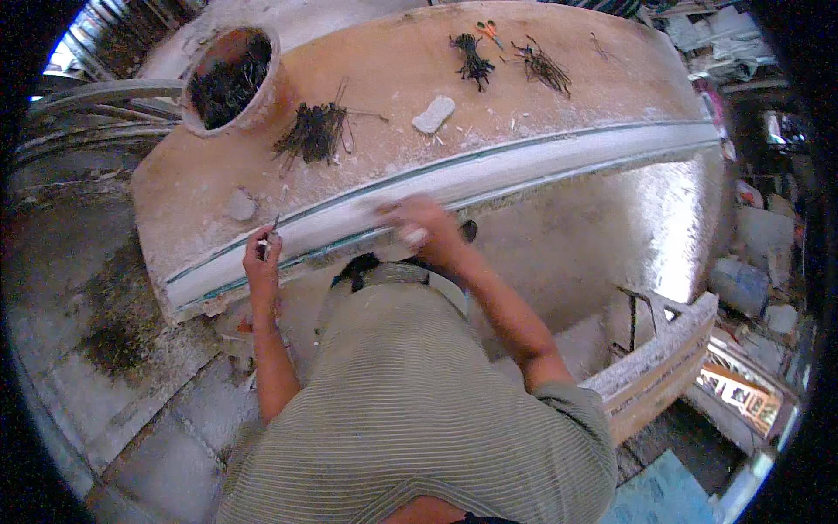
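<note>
A long white strip [489, 174] with dark green edge lines runs along the near side of the brown table [384, 61]. At the strip's left part, my left hand [263, 250] is closed round something small and dark with a thin tip. What it is I cannot make out. My right hand [422, 229] is over the middle of the strip and smeared by motion. Something whitish shows at its fingers, but whether it is held I cannot tell. A pale lump [242, 204] lies just beyond my left hand, and a larger white block [434, 114] farther back.
A round tub [276, 83] of dark strands stands at the back left. Beyond the strip lie dark wire-like bundles [312, 131], another tied bundle [472, 63], loose strands [545, 67] and orange-handled scissors [489, 31]. A wooden bench [659, 371] stands at the right.
</note>
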